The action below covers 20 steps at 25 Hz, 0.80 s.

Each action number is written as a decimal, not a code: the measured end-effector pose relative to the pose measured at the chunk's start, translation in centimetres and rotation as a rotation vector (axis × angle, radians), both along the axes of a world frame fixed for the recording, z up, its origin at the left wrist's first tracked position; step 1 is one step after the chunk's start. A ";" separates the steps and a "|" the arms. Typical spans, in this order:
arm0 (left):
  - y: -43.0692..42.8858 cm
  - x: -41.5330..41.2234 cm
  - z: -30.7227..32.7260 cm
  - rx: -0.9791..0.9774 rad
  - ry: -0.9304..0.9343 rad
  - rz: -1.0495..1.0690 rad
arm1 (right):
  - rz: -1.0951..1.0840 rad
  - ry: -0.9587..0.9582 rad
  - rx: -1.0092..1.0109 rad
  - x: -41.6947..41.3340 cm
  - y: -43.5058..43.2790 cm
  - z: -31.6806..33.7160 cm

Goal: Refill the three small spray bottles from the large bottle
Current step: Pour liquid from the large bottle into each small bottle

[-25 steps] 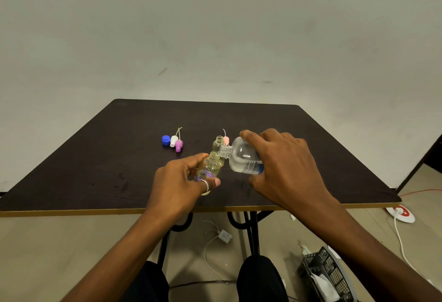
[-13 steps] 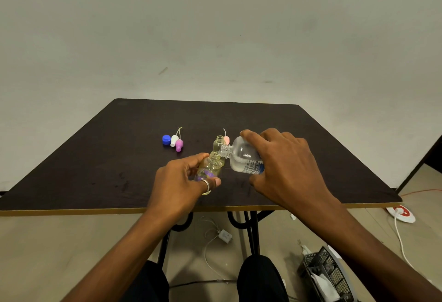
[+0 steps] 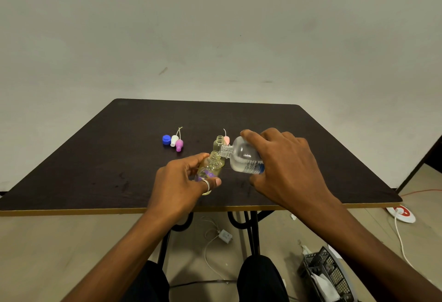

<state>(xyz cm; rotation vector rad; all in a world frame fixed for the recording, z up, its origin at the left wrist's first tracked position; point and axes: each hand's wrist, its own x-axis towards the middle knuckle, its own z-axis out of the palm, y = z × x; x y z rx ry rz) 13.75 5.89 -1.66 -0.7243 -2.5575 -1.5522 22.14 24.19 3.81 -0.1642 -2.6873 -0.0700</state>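
My left hand (image 3: 181,179) grips a small clear spray bottle (image 3: 211,166) with a purple label, uncapped and tilted toward the right. My right hand (image 3: 284,168) holds the large clear bottle (image 3: 244,157) tipped on its side, its open neck right at the small bottle's mouth. A second small open bottle (image 3: 218,144) stands upright just behind them on the dark table (image 3: 95,163). A third small bottle is not visible. A pink spray cap (image 3: 226,138) lies behind the second bottle.
A blue cap (image 3: 166,139), a white spray cap (image 3: 174,140) and a purple spray cap (image 3: 179,145) lie together left of the bottles. On the floor lie cables, a white adapter (image 3: 226,235), a black basket (image 3: 327,275) and a round red-white socket (image 3: 401,214).
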 end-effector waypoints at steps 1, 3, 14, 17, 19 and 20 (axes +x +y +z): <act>0.0 0.0 0.0 0.000 0.000 -0.001 | 0.000 -0.003 0.000 0.0 0.0 0.0; 0.0 0.0 0.0 0.002 -0.004 -0.002 | -0.001 -0.019 0.000 0.0 0.0 0.1; 0.1 0.2 0.2 -0.014 -0.009 0.005 | -0.006 -0.029 0.009 0.0 -0.1 0.2; 0.0 0.2 0.2 -0.010 -0.018 0.006 | -0.001 -0.017 0.007 0.0 -0.1 0.1; 0.0 0.1 0.2 -0.004 -0.023 0.007 | 0.001 -0.010 0.008 0.0 -0.1 0.1; 0.0 0.1 0.2 -0.002 -0.023 0.008 | 0.001 -0.012 0.007 0.0 -0.1 0.1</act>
